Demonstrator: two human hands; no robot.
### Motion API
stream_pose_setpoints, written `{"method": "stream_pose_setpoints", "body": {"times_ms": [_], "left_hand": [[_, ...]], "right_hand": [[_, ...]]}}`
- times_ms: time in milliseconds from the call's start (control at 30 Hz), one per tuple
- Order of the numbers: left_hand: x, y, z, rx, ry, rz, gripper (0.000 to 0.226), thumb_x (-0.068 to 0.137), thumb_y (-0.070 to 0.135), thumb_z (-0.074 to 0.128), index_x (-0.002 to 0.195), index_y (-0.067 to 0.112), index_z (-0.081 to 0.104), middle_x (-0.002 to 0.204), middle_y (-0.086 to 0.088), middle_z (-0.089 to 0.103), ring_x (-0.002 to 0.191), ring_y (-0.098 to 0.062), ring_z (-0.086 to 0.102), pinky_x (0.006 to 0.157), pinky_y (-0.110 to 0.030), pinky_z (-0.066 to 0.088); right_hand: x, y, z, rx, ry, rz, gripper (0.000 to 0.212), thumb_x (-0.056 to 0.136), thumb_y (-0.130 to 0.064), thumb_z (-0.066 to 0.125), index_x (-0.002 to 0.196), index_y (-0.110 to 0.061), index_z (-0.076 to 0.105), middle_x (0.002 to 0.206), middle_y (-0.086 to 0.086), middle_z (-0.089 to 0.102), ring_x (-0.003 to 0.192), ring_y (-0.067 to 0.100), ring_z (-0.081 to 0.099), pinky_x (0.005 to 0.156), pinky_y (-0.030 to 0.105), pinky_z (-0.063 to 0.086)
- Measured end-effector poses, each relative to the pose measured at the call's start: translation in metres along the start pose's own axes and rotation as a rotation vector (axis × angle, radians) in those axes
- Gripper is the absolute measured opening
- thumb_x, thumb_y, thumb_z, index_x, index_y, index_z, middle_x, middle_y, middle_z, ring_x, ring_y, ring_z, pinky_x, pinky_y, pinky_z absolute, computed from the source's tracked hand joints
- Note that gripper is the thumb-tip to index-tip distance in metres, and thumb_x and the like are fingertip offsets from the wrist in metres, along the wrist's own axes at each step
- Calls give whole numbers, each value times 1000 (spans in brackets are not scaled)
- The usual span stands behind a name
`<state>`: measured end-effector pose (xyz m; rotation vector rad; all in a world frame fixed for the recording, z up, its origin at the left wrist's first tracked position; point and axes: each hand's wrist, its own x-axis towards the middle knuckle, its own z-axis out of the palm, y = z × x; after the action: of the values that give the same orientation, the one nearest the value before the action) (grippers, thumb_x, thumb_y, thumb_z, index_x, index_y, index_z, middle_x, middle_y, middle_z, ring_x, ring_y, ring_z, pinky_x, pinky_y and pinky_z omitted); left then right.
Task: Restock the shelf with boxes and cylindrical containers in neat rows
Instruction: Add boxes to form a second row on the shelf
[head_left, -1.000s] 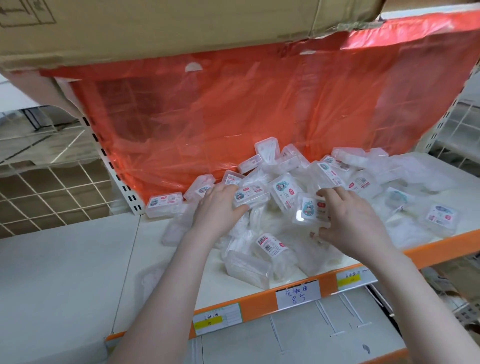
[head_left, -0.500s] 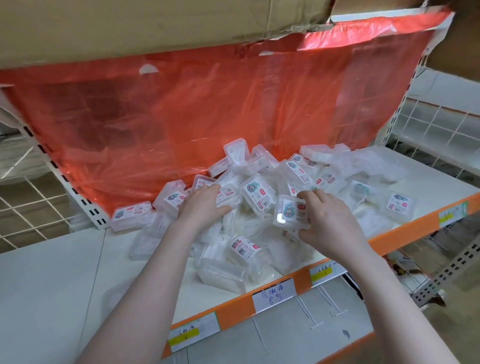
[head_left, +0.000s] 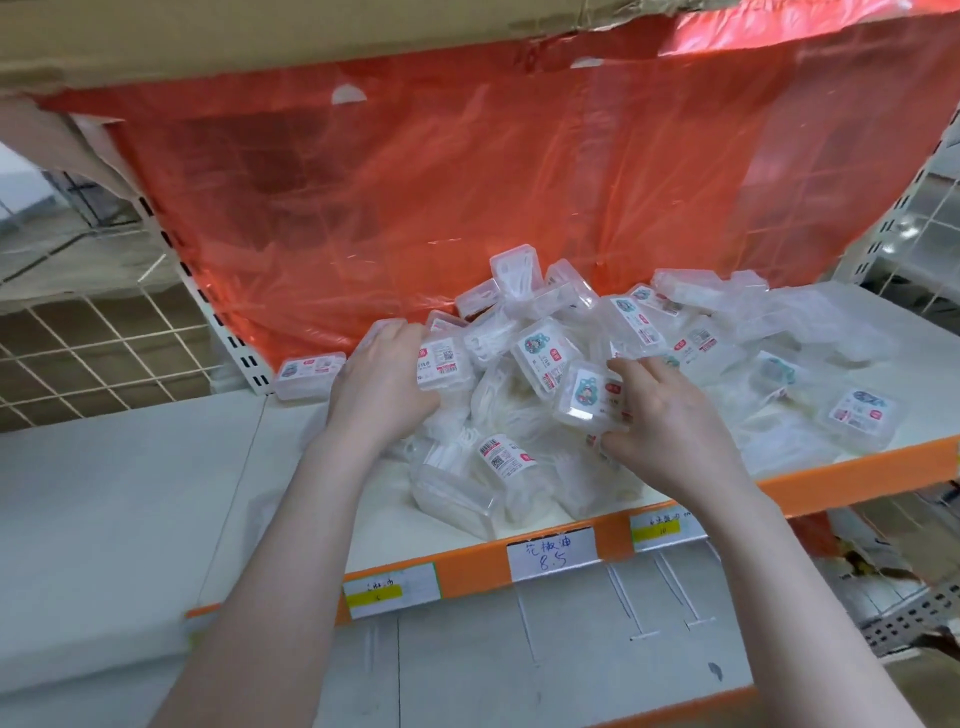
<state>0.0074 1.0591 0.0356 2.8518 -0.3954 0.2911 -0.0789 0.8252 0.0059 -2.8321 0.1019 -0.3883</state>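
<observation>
A loose heap of several small clear plastic boxes (head_left: 540, 358) with printed labels lies on the white shelf (head_left: 291, 457), spilling to the right. My left hand (head_left: 382, 384) grips a labelled box (head_left: 441, 361) at the heap's left side, fingers curled over its top. My right hand (head_left: 667, 421) holds another clear box with a cartoon label (head_left: 589, 395) from its right side, thumb underneath. One box (head_left: 310, 371) lies apart at the far left, against the shelf upright. Another box (head_left: 857, 415) sits alone at the right.
A red translucent plastic sheet (head_left: 467, 197) hangs behind the heap, under a cardboard panel (head_left: 260, 36). The shelf's orange front edge (head_left: 852, 473) carries price tags, one handwritten (head_left: 550, 553). Wire mesh (head_left: 93, 353) stands at the left and right. A lower shelf (head_left: 519, 660) lies below.
The view has swung back to the left. Both hands stay on the heap; the left hand has closed further over its box and the right hand keeps the cartoon-labelled box.
</observation>
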Motion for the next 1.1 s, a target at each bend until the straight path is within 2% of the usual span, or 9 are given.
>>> {"method": "stream_pose_setpoints", "body": {"times_ms": [233,333,433,500,600,700,900,1100], "left_hand": [[-61,-33,-3,59,12,-128,62,74,24,70,131,21,46,129,-2,50,120,-23,47,90,-39,45],[-82,-45,-9,63,-5,-188,67,73,20,70,134,20,43,134,-2,46,123,-22,45,91,-36,42],[-100,-58,-18,53,3,-234,70,73,19,70,136,21,40,133,-1,45,119,-22,47,85,-33,42],[-111,-68,-23,43,9,-264,72,72,19,69,137,23,39,131,-1,45,116,-22,48,84,-34,43],[-133,-93,-34,11,36,-307,72,72,19,69,137,25,40,130,1,44,118,-21,47,86,-33,43],[-157,-126,-47,-2,55,-342,70,71,20,68,135,27,41,127,3,45,115,-20,48,82,-32,43],[-216,-210,-77,-18,85,-378,67,71,18,67,133,27,43,124,3,46,110,-19,49,81,-35,47],[-276,-299,-105,-2,113,-423,63,70,19,66,129,28,45,121,3,49,112,-21,48,78,-33,46]], "right_hand": [[-3,-13,12,107,-42,-68,58,70,-15,66,125,-8,50,118,11,52,108,32,49,85,41,44],[-7,-28,14,100,-81,-120,60,72,-19,67,127,-10,47,119,9,51,109,30,48,83,36,42],[-8,-49,15,72,-96,-189,60,73,-16,64,130,-12,44,122,5,49,109,26,46,76,30,34],[-9,-65,15,67,-89,-222,60,75,-15,63,132,-11,43,123,5,49,109,25,46,79,29,34],[-15,-99,18,49,-85,-261,58,76,-15,61,131,-12,43,122,6,50,110,25,47,84,31,36],[-24,-136,28,33,-102,-294,59,72,-15,62,128,-10,45,119,8,51,110,28,47,86,32,37],[-50,-224,49,77,-110,-266,59,69,-14,63,126,-11,48,118,7,52,110,27,47,86,35,41],[-86,-324,74,85,-103,-310,60,68,-16,66,125,-12,48,115,8,52,110,29,48,82,35,39]]}}
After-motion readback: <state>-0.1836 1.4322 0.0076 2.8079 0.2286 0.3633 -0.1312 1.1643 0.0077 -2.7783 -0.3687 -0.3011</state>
